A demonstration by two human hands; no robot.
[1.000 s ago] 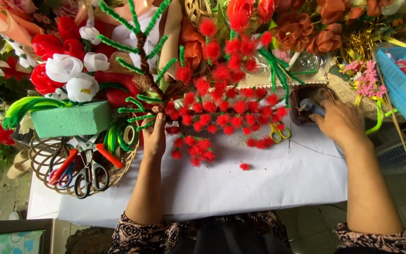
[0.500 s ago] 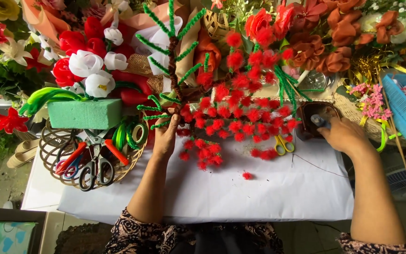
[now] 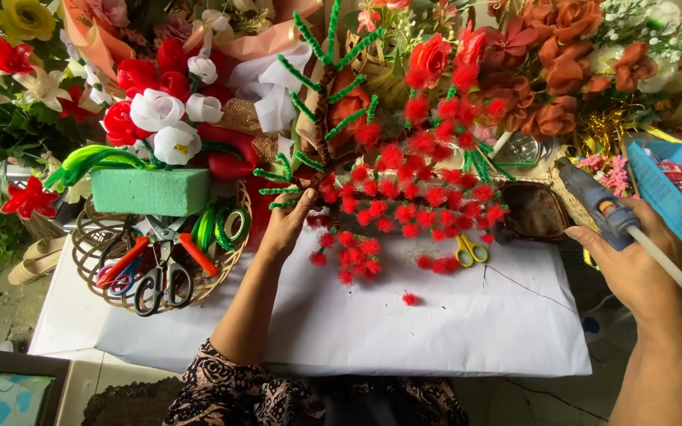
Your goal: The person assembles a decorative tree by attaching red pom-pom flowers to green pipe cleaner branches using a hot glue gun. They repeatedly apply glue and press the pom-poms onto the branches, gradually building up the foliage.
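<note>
My left hand (image 3: 286, 225) grips the lower stem of a craft branch (image 3: 416, 197) covered with many small red pompoms and green pipe-cleaner twigs, lying on white paper (image 3: 436, 323). My right hand (image 3: 633, 260) holds a blue hot glue gun (image 3: 597, 201) with a white glue stick sticking out behind, raised at the right edge of the table, apart from the branch. One loose red pompom (image 3: 409, 299) lies on the paper. Small yellow scissors (image 3: 471, 251) rest under the branch tips.
A wicker basket (image 3: 92, 252) at the left holds a green foam block (image 3: 150, 192), scissors, pliers and green tape rolls. Artificial flowers in red, white and orange crowd the back. A blue plastic tray (image 3: 665, 197) stands at the right, a dark dish (image 3: 534, 213) beside it.
My right hand has lifted the glue gun away from the dark dish and moved it right. The view has shifted a little. My left hand stays on the branch stem.
</note>
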